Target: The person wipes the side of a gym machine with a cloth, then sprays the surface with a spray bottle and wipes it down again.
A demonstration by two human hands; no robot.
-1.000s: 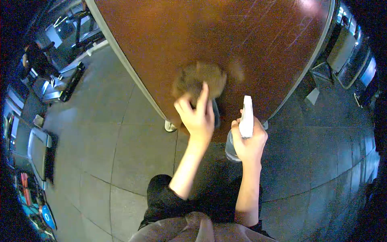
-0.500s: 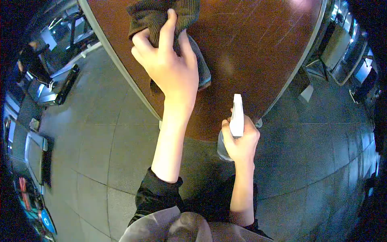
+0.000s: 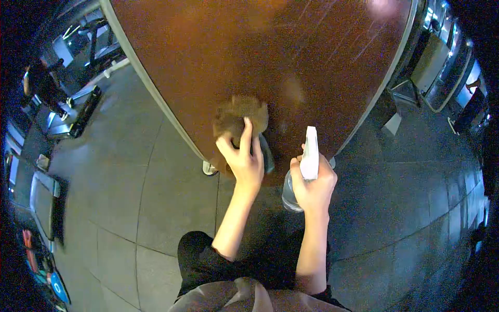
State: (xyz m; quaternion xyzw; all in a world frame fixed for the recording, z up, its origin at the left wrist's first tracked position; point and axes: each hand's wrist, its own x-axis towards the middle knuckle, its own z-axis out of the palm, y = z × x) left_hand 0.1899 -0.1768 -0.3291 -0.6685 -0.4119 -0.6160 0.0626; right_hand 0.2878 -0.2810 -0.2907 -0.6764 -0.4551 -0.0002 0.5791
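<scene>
My left hand (image 3: pixel 244 158) grips a bunched brown ribbed cloth (image 3: pixel 240 115), its fingers pressed into the fabric. The cloth lies against the reddish-brown board (image 3: pixel 208 57), near its lower end, and is slightly blurred. My right hand (image 3: pixel 318 184) is wrapped around the neck of a spray bottle with a white trigger head (image 3: pixel 311 153). The clear bottle body (image 3: pixel 291 192) shows below the fingers, partly hidden by the hand. This bottle is held upright in front of the board's lower right edge.
Pale metal edging (image 3: pixel 150 86) frames the board, which has scratches and glare. Grey floor tiles (image 3: pixel 114 208) surround it. At the left are a person (image 3: pixel 44 86) on a treadmill (image 3: pixel 75 114) and a bench (image 3: pixel 44 200). Another person (image 3: pixel 468 106) is at the far right.
My left hand has drawn the cloth down the board towards me and a little to the right. My right hand with the spray bottle has barely moved.
</scene>
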